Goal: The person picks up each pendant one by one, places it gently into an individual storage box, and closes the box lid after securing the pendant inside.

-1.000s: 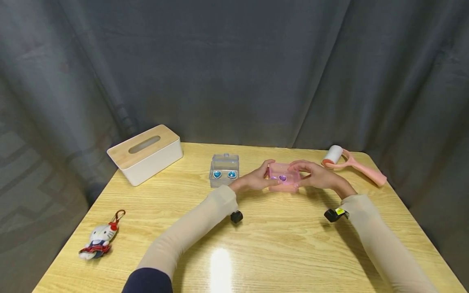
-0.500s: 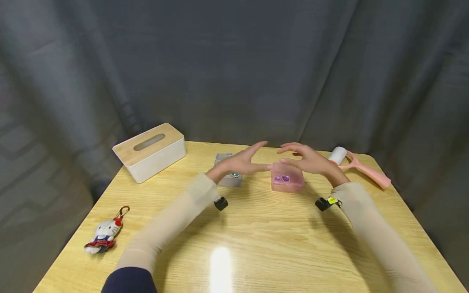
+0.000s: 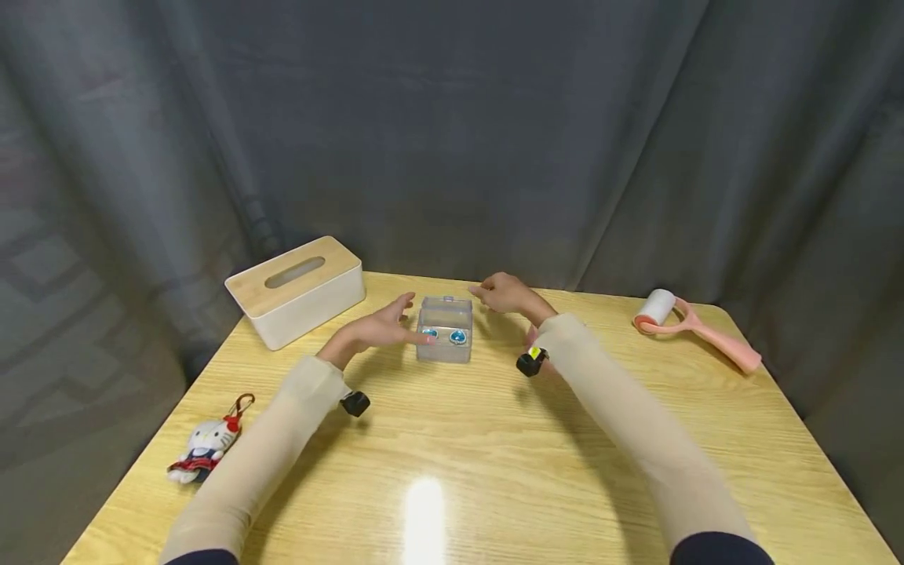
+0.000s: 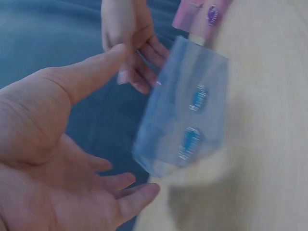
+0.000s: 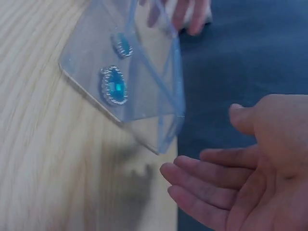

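Observation:
A clear bluish plastic box (image 3: pixel 443 353) stands on the table, with two blue oval gems in pale beaded rims on its near side. Whether its lid is raised I cannot tell. My left hand (image 3: pixel 381 326) is at the box's left, thumb and fingers spread; the left wrist view shows a gap between that hand (image 4: pixel 62 159) and the box. Off the right rear corner is my right hand (image 3: pixel 512 296), its fingers extended and apart from the box in the right wrist view. A pink box (image 4: pixel 192 14) with a purple gem sits farther right, mostly hidden by my right wrist in the head view.
A white tissue box (image 3: pixel 311 302) with a wooden top is at the back left. At the far right lies a pink-handled lint roller (image 3: pixel 706 333). A plush cat keychain (image 3: pixel 206 443) rests beside my left sleeve. A dark curtain (image 3: pixel 452 141) hangs behind the table.
Both hands have let go of the pink box and moved left, to either side of the clear box. The pink box stays on the table. The head view has shifted slightly.

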The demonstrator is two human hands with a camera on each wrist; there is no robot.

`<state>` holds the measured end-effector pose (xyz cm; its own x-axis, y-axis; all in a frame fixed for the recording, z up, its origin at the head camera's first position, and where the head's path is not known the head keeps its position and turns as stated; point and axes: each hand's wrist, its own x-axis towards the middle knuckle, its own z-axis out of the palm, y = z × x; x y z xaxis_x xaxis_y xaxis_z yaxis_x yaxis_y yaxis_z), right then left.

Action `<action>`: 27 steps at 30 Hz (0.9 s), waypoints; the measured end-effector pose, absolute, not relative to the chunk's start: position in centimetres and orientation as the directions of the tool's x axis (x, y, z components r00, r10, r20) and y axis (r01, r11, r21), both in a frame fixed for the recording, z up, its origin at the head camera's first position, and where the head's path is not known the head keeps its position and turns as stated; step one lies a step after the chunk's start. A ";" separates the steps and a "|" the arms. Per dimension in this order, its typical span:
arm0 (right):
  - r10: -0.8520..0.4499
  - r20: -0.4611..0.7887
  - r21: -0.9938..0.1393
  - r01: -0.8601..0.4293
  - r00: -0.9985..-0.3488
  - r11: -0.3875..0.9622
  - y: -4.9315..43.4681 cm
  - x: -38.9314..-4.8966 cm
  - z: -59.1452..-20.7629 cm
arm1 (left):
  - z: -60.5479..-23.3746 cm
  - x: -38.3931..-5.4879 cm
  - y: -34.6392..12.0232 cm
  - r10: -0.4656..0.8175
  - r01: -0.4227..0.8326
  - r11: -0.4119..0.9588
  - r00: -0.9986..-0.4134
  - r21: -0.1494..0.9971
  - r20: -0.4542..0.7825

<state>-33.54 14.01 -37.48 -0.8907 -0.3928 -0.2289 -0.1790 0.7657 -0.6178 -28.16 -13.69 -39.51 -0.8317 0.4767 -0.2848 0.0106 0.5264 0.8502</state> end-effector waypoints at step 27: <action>-0.293 -0.448 -0.771 0.198 -0.845 0.606 11.5 -35.8 -39.7 | -43.2 -28.9 -14.1 0.567 -0.022 0.404 -0.778 0.914 -0.269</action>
